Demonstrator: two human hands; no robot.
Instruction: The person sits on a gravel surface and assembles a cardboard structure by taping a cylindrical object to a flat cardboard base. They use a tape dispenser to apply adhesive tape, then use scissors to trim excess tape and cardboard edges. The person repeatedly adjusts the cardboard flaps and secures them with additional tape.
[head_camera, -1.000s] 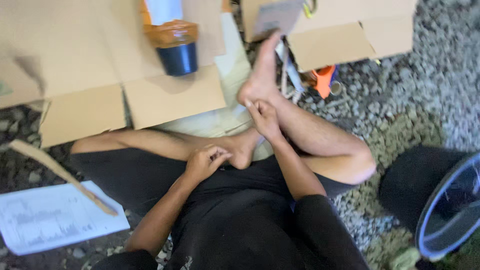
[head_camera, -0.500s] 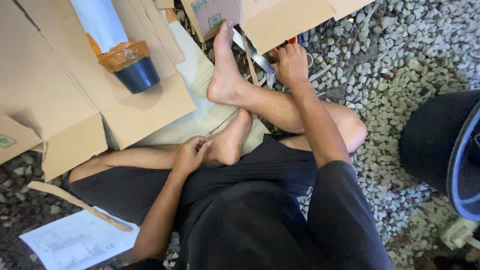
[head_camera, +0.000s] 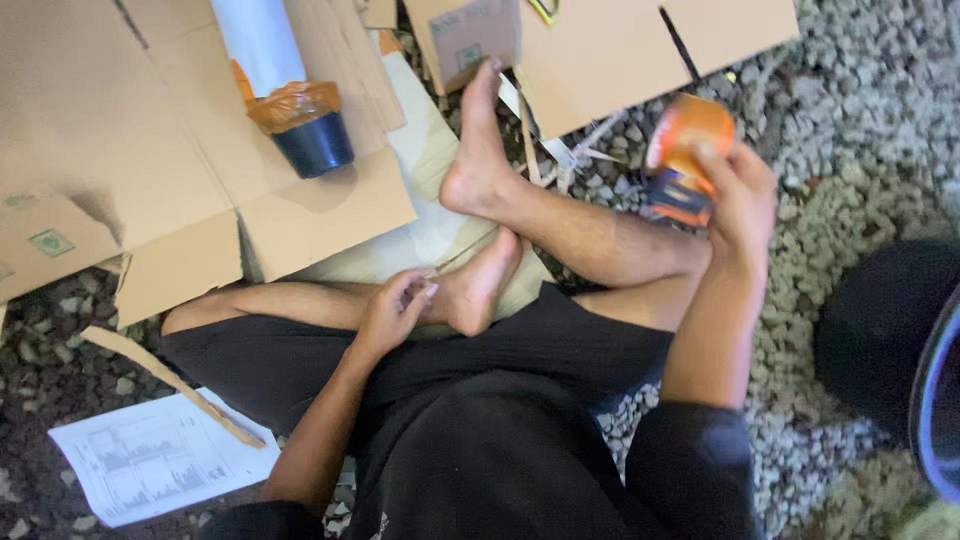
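I sit cross-legged on a gravel floor in black clothes. My right hand (head_camera: 738, 190) is raised over my right shin and grips a blurred orange roll of tape (head_camera: 685, 155). My left hand (head_camera: 396, 308) rests against the sole of my foot (head_camera: 480, 285), fingers curled, with nothing seen in it. My other foot (head_camera: 478, 140) stretches out toward flattened cardboard sheets (head_camera: 150, 150) ahead.
A white tube with an orange wrap and dark blue cap (head_camera: 300, 120) lies on the cardboard at upper left. A cardboard strip (head_camera: 165, 385) and a printed paper sheet (head_camera: 150, 465) lie at lower left. A black rounded object (head_camera: 890, 340) sits at right. More cardboard (head_camera: 640, 50) is at the top.
My right hand reached forward to the cardboard's edge, then came back up holding the orange tape roll. My left hand stayed by my foot.
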